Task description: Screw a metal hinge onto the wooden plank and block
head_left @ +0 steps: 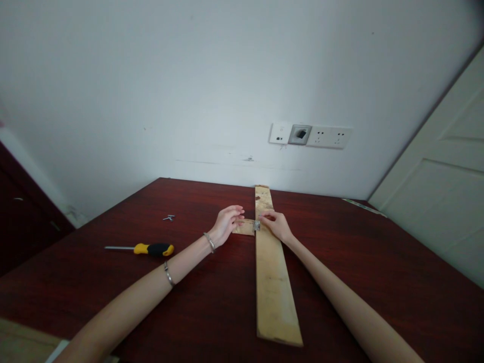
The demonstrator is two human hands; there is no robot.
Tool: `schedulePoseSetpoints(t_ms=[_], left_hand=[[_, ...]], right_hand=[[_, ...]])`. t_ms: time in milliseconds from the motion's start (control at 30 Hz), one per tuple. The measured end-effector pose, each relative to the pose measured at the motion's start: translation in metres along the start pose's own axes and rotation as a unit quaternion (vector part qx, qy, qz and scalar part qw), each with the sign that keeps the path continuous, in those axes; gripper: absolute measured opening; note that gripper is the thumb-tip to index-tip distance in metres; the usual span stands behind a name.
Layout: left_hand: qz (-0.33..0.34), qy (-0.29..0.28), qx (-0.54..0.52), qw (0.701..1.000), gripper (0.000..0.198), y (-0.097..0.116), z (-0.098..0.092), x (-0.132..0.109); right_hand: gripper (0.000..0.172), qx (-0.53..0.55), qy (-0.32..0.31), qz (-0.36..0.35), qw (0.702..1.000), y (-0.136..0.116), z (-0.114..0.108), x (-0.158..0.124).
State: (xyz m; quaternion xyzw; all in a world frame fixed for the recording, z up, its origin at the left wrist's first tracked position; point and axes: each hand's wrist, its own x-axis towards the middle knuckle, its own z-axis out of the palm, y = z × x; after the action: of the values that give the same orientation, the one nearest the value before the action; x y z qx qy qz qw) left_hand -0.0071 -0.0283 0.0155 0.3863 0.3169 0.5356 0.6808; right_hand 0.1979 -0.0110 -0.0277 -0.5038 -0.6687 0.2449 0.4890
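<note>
A long pale wooden board [274,282] lies lengthwise on the dark red table. Against its left edge is a short wooden piece [246,228], and a small metal hinge [257,225] sits across the joint between the two. My left hand [227,223] is over the left end of the short piece, its fingers stretched out and slightly bent. Just right of the hinge, my right hand [278,225] rests over the board with thumb and fingertips pinched together. Whatever is between those fingertips is too small to make out.
A yellow and black screwdriver [154,249] lies on the table [212,302] at left, its shaft pointing left. Several small screws [169,218] lie beyond it. Behind the table is a white wall with sockets [328,136]; a white door [446,166] stands at right.
</note>
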Motion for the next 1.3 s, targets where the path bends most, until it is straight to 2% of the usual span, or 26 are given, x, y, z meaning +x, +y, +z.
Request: schedulePoseSetpoints(t_ms=[233,1133,1300], left_hand=[[-0.004,0.0,0.01,1.0,0.016,-0.0007,0.0003,-0.0012],[-0.013,0.007,0.014,1.0,0.017,-0.0016,-0.0011,-0.0009],[-0.002,-0.001,0.044,0.999,0.016,-0.0022,0.0009,-0.0023]], right_hand=[[0.024,-0.021,-0.005,0.003,1.0,0.0041,0.004,-0.0004],[0.011,-0.102,-0.016,-0.057,0.993,0.003,0.0013,-0.0024],[0.022,-0.091,-0.012,-0.037,0.995,0.0039,-0.0012,-0.0044]])
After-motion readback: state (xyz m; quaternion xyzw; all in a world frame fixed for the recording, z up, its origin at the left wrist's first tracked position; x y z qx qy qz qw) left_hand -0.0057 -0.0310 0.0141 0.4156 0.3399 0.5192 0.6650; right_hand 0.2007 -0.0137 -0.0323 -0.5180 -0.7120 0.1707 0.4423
